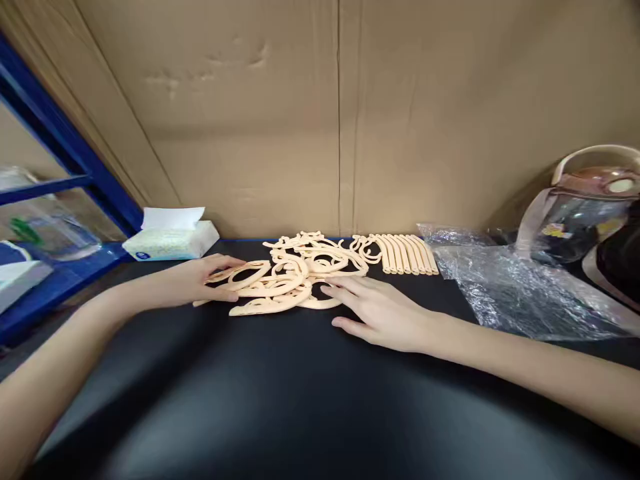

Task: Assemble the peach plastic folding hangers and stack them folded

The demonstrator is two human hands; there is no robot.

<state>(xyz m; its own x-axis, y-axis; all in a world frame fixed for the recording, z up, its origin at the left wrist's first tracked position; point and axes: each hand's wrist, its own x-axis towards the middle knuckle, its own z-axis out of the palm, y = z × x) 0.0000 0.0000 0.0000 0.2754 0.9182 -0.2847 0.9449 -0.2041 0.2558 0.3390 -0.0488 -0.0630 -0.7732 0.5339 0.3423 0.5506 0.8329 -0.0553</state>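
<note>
A heap of cream plastic hanger parts, curved and with hook-shaped ends, lies on the black tabletop. At the heap's left end, my left hand has its thumb and fingers around a curved hanger part, and other ends poke out below the palm. My right hand rests palm down at the heap's right side, fingers apart, fingertips touching the nearest pieces and holding nothing. Behind it, several cream curved bars lie side by side in a neat row.
A tissue pack sits at the back left beside a blue metal frame. Clear plastic wrap covers the right side, by a drinking bottle with a strap. A brown cardboard wall closes off the back.
</note>
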